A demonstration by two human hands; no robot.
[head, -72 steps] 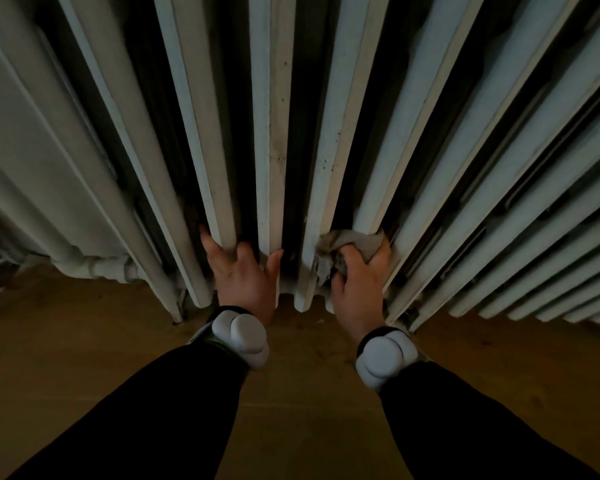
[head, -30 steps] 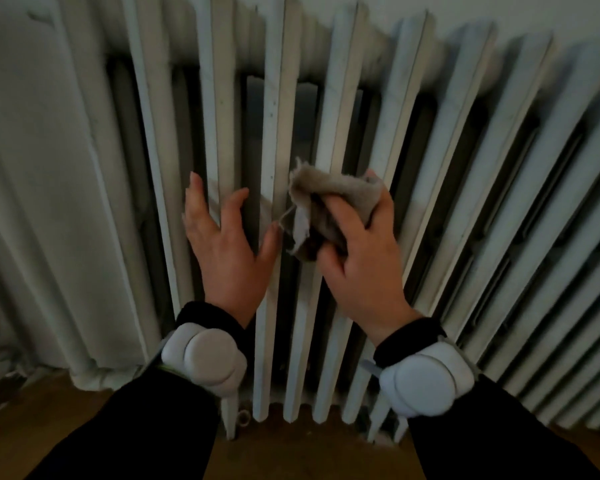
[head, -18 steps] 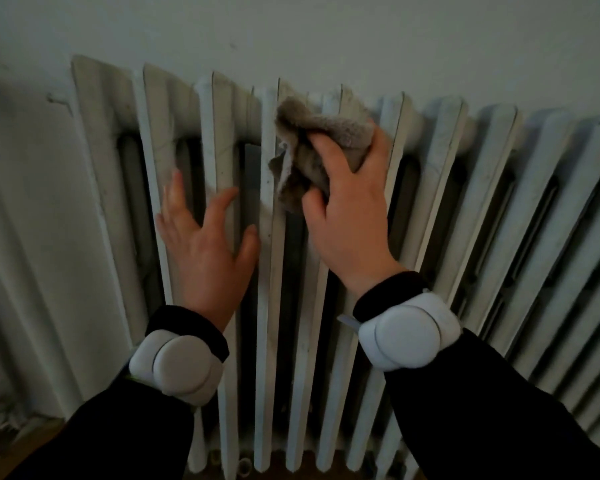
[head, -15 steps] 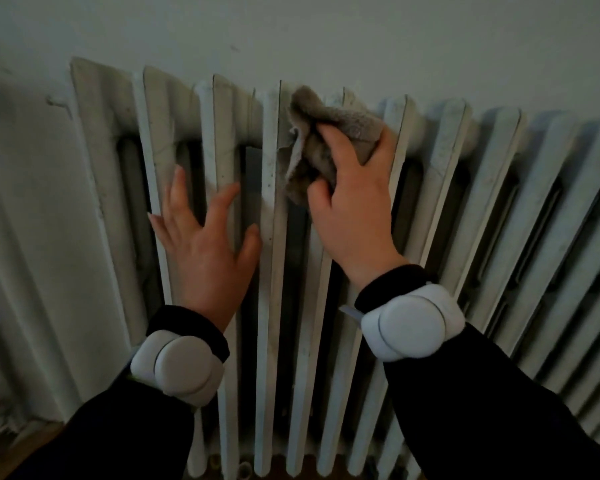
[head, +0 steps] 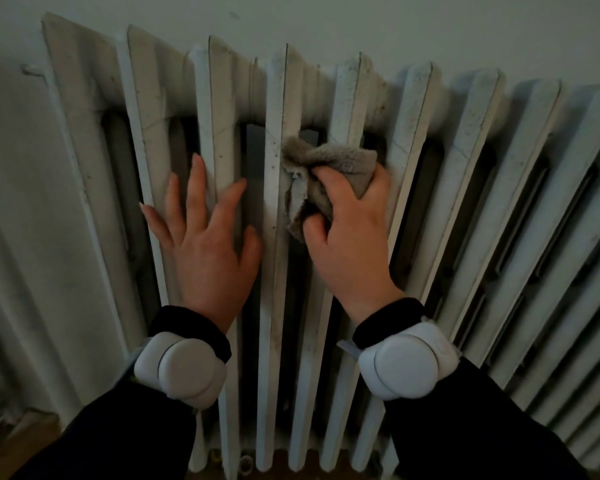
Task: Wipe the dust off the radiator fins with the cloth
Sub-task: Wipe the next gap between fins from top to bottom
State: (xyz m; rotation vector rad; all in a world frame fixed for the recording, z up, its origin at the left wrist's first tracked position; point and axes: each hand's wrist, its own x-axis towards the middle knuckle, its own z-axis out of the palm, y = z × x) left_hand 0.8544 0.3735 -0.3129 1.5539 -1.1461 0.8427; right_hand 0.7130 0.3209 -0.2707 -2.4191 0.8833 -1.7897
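Note:
A white cast-iron radiator with several upright, dust-speckled fins fills the view. My right hand grips a bunched grey-brown cloth and presses it against a middle fin a little below the radiator's top. My left hand lies flat with fingers spread on the fins just left of it, holding nothing. Both wrists carry white round devices over black sleeves.
A pale wall rises behind the radiator. A white panel or curtain hangs at the left. A strip of wooden floor shows at the bottom left under the radiator's feet.
My right hand rose with the cloth from the fins' bottom to the radiator's top and has now slid down a little. My left hand followed upward and stays flat on the fins.

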